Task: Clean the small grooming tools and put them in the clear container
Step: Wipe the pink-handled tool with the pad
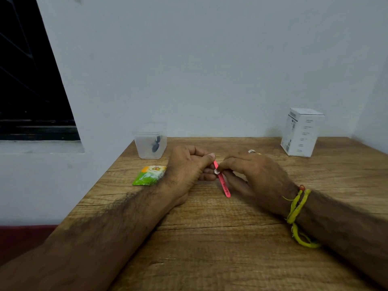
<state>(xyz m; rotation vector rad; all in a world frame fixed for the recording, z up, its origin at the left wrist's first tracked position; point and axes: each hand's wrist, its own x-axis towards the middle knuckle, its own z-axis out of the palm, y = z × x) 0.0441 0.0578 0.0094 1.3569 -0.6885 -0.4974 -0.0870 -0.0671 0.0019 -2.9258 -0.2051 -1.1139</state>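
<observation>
Head view:

- Container [150,141]: clear plastic tub, no lid on it, standing upright at the far left corner of your table [210,238], close to the wall. Inside it lies one dark tool [156,143], leaning against the right side; its kind cannot be told at this size.
- Stick [222,180]: a thin pink grooming tool, held above the table between your two hands, its upper end toward the wall and its lower end slanting toward you. Dark print runs along its lower half; unreadable.
- Left hand [186,166]: your fingers are curled, thumb and forefinger pinching the stick's upper end. The forearm rests on the table.
- Right hand [249,175]: your fingers are bent, the tips pinching a small white wad [216,171] against the stick about midway along it. A yellow-green thread band [298,208] is tied at this wrist.
- Sachet [149,175]: green, orange and white packet lying flat just left of your left hand, in front of the container. It carries a fruit picture; the lettering is too small to read.
- Box [300,132]: white carton standing upright at the far right of the table. Grey lines of print and a barcode-like block show on its sides; none legible.
- A small metal item [252,151] shows behind your right hand; it cannot be identified.
</observation>
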